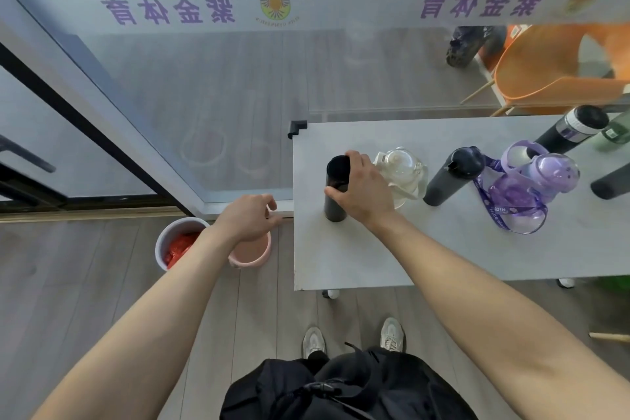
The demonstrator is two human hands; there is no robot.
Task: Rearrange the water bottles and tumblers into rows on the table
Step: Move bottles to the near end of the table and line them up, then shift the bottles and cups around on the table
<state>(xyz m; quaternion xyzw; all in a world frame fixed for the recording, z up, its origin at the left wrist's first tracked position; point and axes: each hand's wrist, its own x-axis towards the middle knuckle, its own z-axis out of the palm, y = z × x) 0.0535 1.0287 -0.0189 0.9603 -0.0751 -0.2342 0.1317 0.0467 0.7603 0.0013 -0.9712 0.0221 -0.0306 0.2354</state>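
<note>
My right hand (363,189) grips a black tumbler (335,181) that stands upright near the left end of the grey table (358,259). Right behind the hand stands a clear white bottle (402,169). Further right are a dark grey bottle (451,177), a purple bottle with a strap (531,184), a black bottle with a white band (572,129), a green bottle (617,133) and another dark bottle (610,182) at the frame's edge. My left hand (247,220) hovers off the table's left side, fingers loosely curled, holding nothing.
Two bins stand on the floor left of the table: a grey one with red contents (177,242) and a pink one (252,251) under my left hand. A glass wall (204,95) runs behind. An orange chair (552,78) stands beyond the table.
</note>
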